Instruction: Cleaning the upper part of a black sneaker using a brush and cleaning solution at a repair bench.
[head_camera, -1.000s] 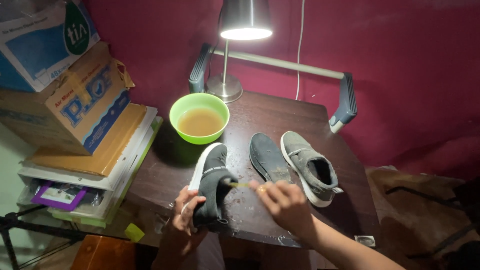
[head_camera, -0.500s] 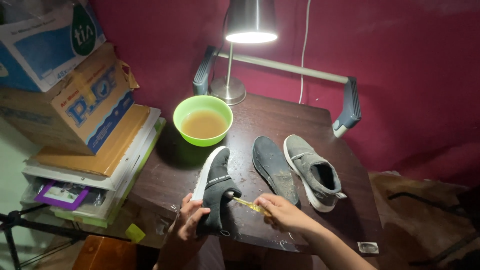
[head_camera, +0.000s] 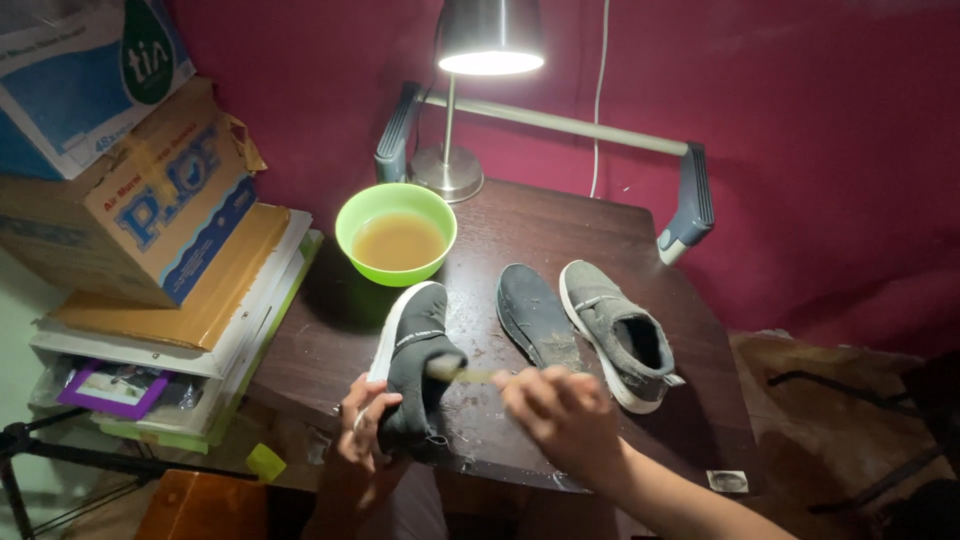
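Left hand (head_camera: 362, 432): closed around the heel end of a black slip-on shoe (head_camera: 415, 362), holding it tipped on its side at the near edge of the dark wooden table (head_camera: 590, 225), white sole turned to the left. Right hand (head_camera: 560, 412): blurred, fingers closed on a slim yellowish brush (head_camera: 462, 374), apparently a toothbrush, its head touching the shoe's upper near the opening. Beside the shoe, to the right: a loose dark insole (head_camera: 535, 315), lying flat; just beyond it a grey shoe (head_camera: 620, 330), upright, opening up. Behind the black shoe: a green bowl (head_camera: 396, 232) of cloudy brownish liquid, near but apart. Further back: a lit metal desk lamp (head_camera: 488, 40). Left of the table: stacked cardboard boxes (head_camera: 130, 190) and papers. Handling note, as judgement: scrubbing likely goes best with the left hand bracing the heel firmly so the shoe cannot roll, short strokes kept on the fabric, and the elbow clear of the bowl, which sits close enough to slop if knocked.
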